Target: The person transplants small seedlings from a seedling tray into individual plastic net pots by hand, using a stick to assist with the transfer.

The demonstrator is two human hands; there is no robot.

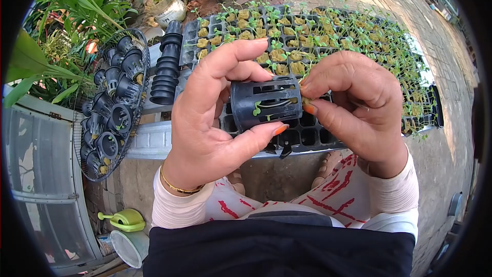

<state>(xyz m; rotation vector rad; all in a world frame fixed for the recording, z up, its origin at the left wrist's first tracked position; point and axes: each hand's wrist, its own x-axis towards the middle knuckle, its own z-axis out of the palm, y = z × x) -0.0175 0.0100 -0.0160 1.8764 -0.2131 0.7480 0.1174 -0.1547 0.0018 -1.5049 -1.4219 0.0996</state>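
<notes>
A black slotted net cup [243, 105] lies on its side between the fingers and thumb of my left hand [205, 118]. Through its slots a small seedling [258, 108] shows, its leaves toward the cup's wide end and its pale stem running toward the base. At the base end, my right hand [359, 102] pinches a small bit of something brownish against the cup, mostly hidden by the fingertips. Beneath both hands is the black seedling tray [309, 137], with several vacant cells near its front edge.
Green seedlings [328, 33] in brown plugs fill the tray's far part. Left of it stands a stack of black cups [165, 79], beside a wire basket [145, 72] of net cups. A green watering can [128, 220] and pale bucket [128, 249] sit at lower left.
</notes>
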